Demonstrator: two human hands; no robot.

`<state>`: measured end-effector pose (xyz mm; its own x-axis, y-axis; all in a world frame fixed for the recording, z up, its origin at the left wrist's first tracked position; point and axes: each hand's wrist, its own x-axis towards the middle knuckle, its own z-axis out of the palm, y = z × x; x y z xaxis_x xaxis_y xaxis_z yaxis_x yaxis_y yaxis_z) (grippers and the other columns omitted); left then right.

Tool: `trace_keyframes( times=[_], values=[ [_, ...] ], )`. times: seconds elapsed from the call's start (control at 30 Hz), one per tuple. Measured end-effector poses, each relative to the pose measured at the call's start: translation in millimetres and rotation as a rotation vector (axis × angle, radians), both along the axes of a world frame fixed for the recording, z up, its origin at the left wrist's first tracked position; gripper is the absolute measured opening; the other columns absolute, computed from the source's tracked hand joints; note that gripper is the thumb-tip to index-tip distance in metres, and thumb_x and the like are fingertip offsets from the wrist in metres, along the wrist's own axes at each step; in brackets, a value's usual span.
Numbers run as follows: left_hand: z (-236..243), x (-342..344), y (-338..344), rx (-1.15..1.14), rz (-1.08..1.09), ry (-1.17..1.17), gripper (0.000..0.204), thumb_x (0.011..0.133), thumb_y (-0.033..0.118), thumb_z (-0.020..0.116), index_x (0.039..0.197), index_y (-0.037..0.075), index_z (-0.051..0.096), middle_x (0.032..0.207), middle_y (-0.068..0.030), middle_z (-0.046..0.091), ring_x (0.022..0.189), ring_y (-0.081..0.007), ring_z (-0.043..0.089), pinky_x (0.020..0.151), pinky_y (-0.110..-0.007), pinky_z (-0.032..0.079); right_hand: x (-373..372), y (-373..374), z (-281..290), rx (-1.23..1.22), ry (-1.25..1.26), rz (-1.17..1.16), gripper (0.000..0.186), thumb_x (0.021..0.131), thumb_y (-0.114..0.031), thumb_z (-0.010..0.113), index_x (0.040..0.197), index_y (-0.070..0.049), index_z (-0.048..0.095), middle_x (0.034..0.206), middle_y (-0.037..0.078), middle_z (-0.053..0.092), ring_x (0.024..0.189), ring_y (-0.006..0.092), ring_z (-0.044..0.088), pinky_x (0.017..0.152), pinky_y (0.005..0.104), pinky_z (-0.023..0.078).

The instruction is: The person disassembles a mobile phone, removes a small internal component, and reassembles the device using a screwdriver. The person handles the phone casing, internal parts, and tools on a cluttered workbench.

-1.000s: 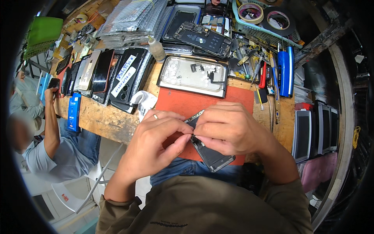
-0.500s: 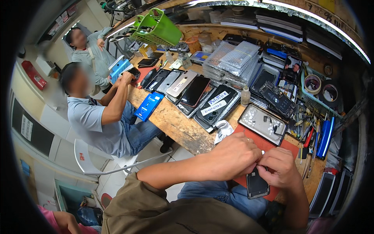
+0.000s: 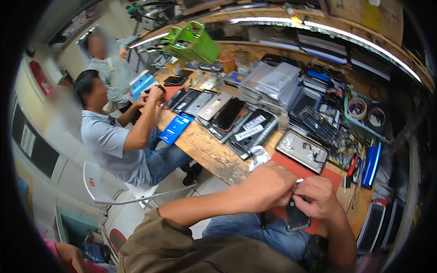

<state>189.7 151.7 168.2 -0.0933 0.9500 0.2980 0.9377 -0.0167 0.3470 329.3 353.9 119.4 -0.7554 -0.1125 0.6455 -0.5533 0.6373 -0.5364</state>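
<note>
A black phone screen panel (image 3: 298,217) lies below my hands, over the edge of the red mat (image 3: 328,177). My right hand (image 3: 317,198) is closed at its upper part, thumb and fingers pinched. My left hand (image 3: 272,182) is closed beside it, its fingertips meeting the right ones at the panel's top end. Between the two hands a tiny shiny piece (image 3: 299,180) shows; which fingers grip it is hard to tell. What the left fingertips hold is hidden. Just beyond stands a tray (image 3: 298,148) with small parts, and a white cloth (image 3: 259,155) sits near my left wrist.
Phones (image 3: 229,114) lie in a row along the wooden bench (image 3: 214,159). Bubble-wrapped packs (image 3: 271,82), a small bottle (image 3: 283,122) and tools (image 3: 355,164) are further off. At the left a seated co-worker (image 3: 107,132) handles something near a blue box (image 3: 142,85).
The whole view has tilted and shifted slightly. My hands stay together at the panel's top, and the shiny piece between them now looks a little larger.
</note>
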Motion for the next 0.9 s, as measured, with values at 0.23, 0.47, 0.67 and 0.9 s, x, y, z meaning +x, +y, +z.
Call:
trace_keyframes(
  times=[0.23, 0.47, 0.67, 0.9],
  values=[
    [12.9, -18.1, -27.3, 0.198, 0.352, -0.377, 0.011, 0.099, 0.01, 0.063, 0.101, 0.001, 0.058, 0.087, -0.0182, 0.058, 0.083, -0.0401, 0.06, 0.077, -0.049, 0.049, 2.8, 6.3, -6.2, -0.021, -0.025, -0.008, 0.013, 0.085, -0.001, 0.086, 0.091, -0.005, 0.074, 0.089, 0.009, 0.07, 0.077, 0.0309, 0.072, 0.069, 0.0431, 0.057],
    [-13.9, -19.0, -20.6, 0.294, 0.323, -0.331, 0.014, 0.107, 0.012, 0.073, 0.108, 0.0, 0.066, 0.096, -0.0136, 0.064, 0.089, -0.0321, 0.066, 0.086, -0.042, 0.053, -0.6, 5.3, -4.4, -0.1, -0.047, -0.023, 0.012, 0.088, -0.001, 0.085, 0.095, -0.004, 0.076, 0.088, 0.008, 0.071, 0.075, 0.0296, 0.072, 0.067, 0.042, 0.057],
    [-47.8, -0.5, -4.9, 0.175, 0.166, -0.549, 0.027, 0.095, 0.009, 0.089, 0.117, 0.002, 0.076, 0.107, -0.0116, 0.078, 0.096, -0.0291, 0.074, 0.087, -0.04, 0.056, 5.2, 12.2, -5.9, -0.307, -0.418, -0.042, 0.009, 0.094, -0.003, 0.083, 0.102, -0.001, 0.079, 0.088, 0.008, 0.073, 0.071, 0.0201, 0.072, 0.064, 0.0358, 0.056],
    [-68.5, 2.5, 13.7, 0.2, 0.176, -0.463, 0.014, 0.094, 0.005, 0.087, 0.104, 0.003, 0.078, 0.095, -0.01, 0.079, 0.09, -0.0316, 0.072, 0.082, -0.042, 0.055, 0.8, 18.7, -11.2, -0.317, -0.472, -0.081, 0.011, 0.094, -0.005, 0.082, 0.104, 0.0, 0.079, 0.089, 0.009, 0.074, 0.072, 0.0211, 0.074, 0.065, 0.0369, 0.057]
  ],
)
